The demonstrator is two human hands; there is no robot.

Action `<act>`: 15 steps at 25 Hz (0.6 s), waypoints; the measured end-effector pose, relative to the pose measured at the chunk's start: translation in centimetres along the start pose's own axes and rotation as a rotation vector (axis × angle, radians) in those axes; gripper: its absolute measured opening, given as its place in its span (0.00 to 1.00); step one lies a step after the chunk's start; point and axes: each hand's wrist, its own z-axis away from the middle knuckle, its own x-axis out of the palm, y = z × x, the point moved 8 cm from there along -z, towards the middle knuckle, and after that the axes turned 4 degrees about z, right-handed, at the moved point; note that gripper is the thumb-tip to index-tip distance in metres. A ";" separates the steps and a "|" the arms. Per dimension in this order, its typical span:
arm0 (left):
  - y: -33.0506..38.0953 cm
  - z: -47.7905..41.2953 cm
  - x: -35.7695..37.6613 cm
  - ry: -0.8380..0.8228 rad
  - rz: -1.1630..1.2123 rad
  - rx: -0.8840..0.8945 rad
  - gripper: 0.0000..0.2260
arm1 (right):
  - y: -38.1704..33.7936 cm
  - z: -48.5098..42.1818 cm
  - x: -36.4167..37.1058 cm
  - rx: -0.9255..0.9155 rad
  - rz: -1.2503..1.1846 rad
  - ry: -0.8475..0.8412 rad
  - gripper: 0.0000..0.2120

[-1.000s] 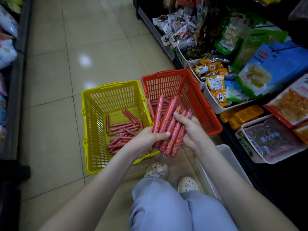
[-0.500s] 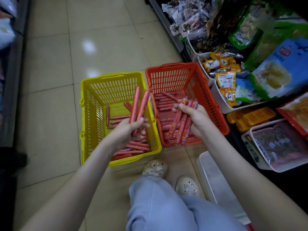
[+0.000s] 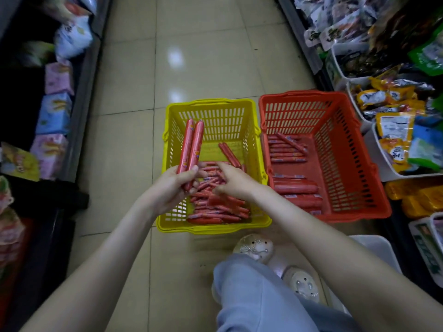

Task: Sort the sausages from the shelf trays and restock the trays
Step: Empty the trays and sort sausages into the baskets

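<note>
Two long red sausages (image 3: 191,144) stand upright in my left hand (image 3: 172,185), which grips their lower ends over the yellow basket (image 3: 211,101). A pile of thinner red sausages (image 3: 215,212) lies in that basket. My right hand (image 3: 236,180) reaches over this pile with loosely bent fingers, close to my left hand, and holds nothing I can see. To the right stands the red basket (image 3: 299,93), with larger sausages (image 3: 294,188) lying on its floor.
Both baskets stand on the tiled aisle floor in front of my feet (image 3: 254,248). A white tray (image 3: 374,245) lies on the floor by my right arm. White shelf trays (image 3: 383,164) of snack packets line the right side. Boxed goods fill the left shelf (image 3: 55,111).
My right hand has left the red basket without its bundle of sausages and moved left over the yellow basket. My left hand still holds two sausages.
</note>
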 end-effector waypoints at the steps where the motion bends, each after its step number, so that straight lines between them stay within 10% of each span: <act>1: -0.2 0.0 0.2 -0.023 -0.002 -0.014 0.10 | 0.0 0.0 -0.7 0.009 -0.073 0.048 0.34; 7: -2.9 -0.3 6.5 -0.281 -0.016 -0.173 0.10 | -0.8 4.4 -4.9 -0.103 -1.134 0.066 0.06; 15: -6.9 -5.2 12.6 -0.419 -0.434 -0.243 0.09 | 8.4 6.9 -7.3 0.091 -1.299 0.316 0.05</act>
